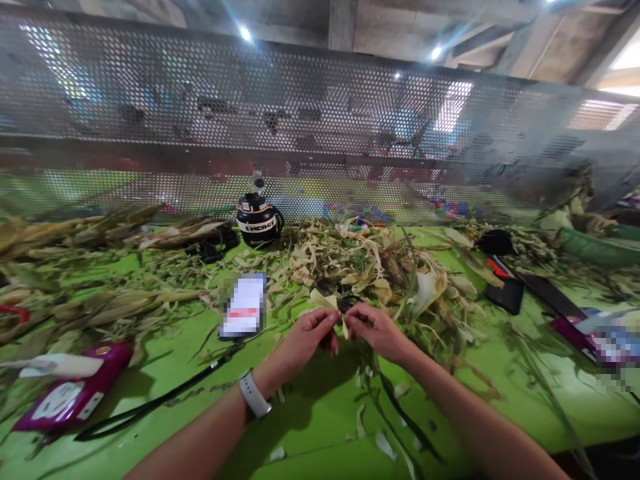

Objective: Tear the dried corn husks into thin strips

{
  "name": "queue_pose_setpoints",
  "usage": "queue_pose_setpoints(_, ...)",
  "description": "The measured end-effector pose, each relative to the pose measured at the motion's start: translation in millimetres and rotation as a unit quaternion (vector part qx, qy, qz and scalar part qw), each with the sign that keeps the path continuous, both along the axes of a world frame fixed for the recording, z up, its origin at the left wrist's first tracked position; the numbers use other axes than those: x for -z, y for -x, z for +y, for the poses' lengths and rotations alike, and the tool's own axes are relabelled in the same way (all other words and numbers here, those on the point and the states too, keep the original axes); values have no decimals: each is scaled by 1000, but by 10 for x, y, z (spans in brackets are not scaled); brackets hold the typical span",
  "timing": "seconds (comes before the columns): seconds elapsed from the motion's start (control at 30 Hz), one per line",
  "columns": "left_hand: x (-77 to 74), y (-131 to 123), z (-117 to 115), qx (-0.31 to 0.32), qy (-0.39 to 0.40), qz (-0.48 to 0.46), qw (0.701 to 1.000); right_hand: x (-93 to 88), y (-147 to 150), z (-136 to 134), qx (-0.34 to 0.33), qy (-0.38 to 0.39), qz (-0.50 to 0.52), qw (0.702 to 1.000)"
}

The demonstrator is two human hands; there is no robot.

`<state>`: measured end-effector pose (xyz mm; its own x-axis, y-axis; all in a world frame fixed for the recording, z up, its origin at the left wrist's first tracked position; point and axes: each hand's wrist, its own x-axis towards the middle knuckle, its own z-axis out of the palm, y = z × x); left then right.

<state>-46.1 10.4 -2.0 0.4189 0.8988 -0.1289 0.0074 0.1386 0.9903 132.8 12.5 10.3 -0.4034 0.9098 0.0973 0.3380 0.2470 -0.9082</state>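
My left hand [315, 328], with a white watch [254, 395] on its wrist, has its fingers pinched at the middle of the view. Close beside it my right hand [374, 331] is also pinched, its fingertips almost meeting the left ones. Between them is a small pale strip of plant husk [345, 327], partly hidden by the fingers. Just behind the hands lies a heap of dry husks and leaves [360, 263]. Long dark green strips [407, 417] and small pale scraps [385, 445] lie on the green table [320, 427] below the right hand.
A phone [245, 307] with a lit screen and a black strap lies left. A black jar marked ENERGY [259, 220] stands behind it. Purple packages [75, 390] are at far left and right. A dark phone [505, 293] and green basin [600, 243] are right. A perforated metal screen [310, 120] closes the back.
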Motion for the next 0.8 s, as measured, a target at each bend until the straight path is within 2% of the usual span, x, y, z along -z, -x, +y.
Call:
queue_pose_setpoints(0.13,-9,8,1,0,1,16,1000,-16,-45,1,-11,37,38,999)
queue_pose_setpoints(0.2,-14,1,-7,5,8,3,1000,-3,-50,-12,-11,-7,8,1000)
queue_pose_setpoints(0.3,-38,-15,-30,18,23,-25,999,67,-21,-31,29,-132,-70,988)
queue_pose_setpoints(0.4,-65,-25,-57,29,48,-48,997,146,17,-33,70,-264,-128,953)
queue_pose_setpoints(0.5,-48,-43,-84,23,85,-80,993,169,40,-38,105,-396,-198,890)
queue_pose_setpoints(0.63,25,-83,-122,14,99,-103,990,133,54,-76,85,-490,-302,813)
queue_pose_setpoints(0.7,37,-93,-137,17,104,-104,989,117,58,-98,70,-507,-320,797)
queue_pose_setpoints(0.8,5,-89,-155,32,89,-98,991,106,65,-115,81,-514,-292,803)
